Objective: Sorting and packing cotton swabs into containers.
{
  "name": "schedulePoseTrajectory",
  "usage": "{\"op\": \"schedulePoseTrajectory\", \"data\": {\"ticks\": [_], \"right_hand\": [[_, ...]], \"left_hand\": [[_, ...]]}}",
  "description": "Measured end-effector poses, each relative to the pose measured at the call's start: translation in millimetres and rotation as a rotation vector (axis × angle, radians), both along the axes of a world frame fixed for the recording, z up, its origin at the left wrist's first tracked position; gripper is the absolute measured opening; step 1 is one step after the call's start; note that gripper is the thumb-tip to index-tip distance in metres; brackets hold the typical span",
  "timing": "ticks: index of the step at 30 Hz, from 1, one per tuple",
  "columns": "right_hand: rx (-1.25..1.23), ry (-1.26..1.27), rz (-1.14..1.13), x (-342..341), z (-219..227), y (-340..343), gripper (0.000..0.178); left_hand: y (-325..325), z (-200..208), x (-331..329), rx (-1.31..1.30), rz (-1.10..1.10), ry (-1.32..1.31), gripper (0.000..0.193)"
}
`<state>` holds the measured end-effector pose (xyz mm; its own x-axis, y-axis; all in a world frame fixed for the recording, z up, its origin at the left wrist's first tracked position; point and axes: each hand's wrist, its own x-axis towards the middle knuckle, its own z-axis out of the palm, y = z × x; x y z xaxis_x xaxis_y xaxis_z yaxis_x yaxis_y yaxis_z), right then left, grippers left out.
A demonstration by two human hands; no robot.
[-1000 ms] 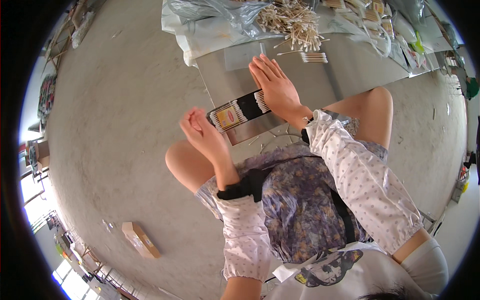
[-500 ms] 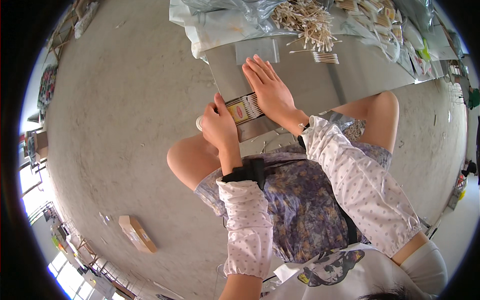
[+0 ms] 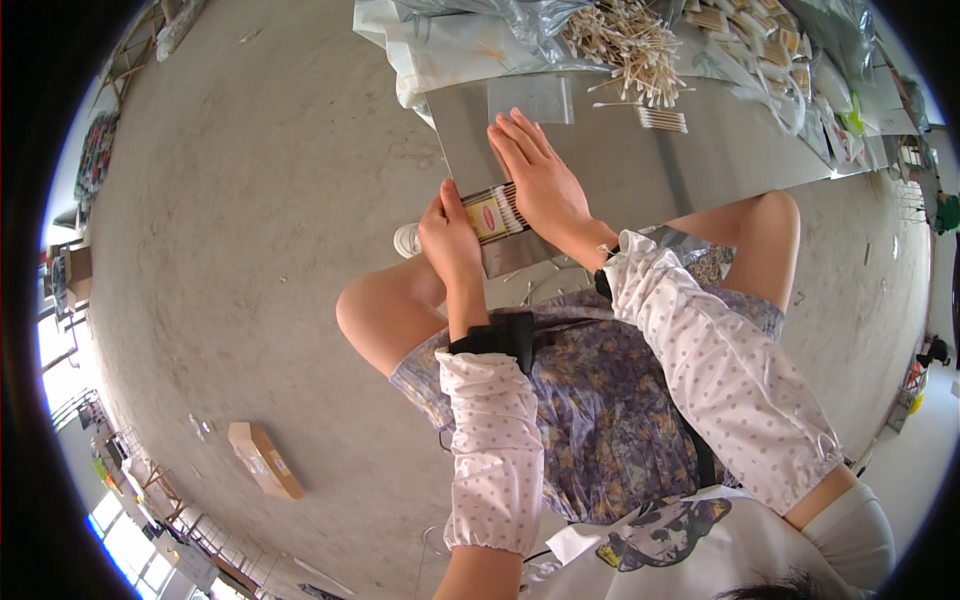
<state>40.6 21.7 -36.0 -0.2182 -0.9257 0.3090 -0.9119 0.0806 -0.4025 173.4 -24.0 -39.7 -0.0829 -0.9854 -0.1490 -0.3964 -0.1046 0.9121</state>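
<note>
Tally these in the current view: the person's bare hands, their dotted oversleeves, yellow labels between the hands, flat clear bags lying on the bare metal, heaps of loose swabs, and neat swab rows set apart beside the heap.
Bare hands: 2 (left hand, right hand)
Dotted oversleeves: 2
Yellow label: 1
Flat clear bag: 1
Loose swab heap: 1
Neat swab row: 1
Total: 8

Windows (image 3: 128, 545) glare at lower left, edges bending.

Swab pack (image 3: 489, 215) before swab pile (image 3: 632, 50), carton (image 3: 263, 461) on floor (image 3: 230, 290) left
</note>
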Motion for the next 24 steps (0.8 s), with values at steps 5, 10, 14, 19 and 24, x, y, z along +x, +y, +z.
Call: {"op": "schedulePoseTrajectory", "data": {"ticks": [5, 10, 14, 19, 24], "right_hand": [[-0.094, -0.326, 0.015, 19, 7, -7, 0.049], [-0.234, -0.645, -0.009, 33, 13, -17, 0.037], [-0.139, -1.116, -0.064, 19, 18, -7, 0.038], [-0.41, -1.441, -0.153, 18, 5, 9, 0.049], [-0.325, -1.356, -0.152, 40, 9, 10, 0.05]], "left_hand": [[4, 8, -5, -0.107, -0.01, -0.116, 0.052], [4, 13, -10, -0.128, -0.036, -0.164, 0.051], [-4, 4, 9, -0.008, -0.029, -0.089, 0.054], [-7, -9, 18, 0.091, 0.11, 0.053, 0.058], [-3, -9, 11, -0.009, 0.024, -0.071, 0.057]]}}
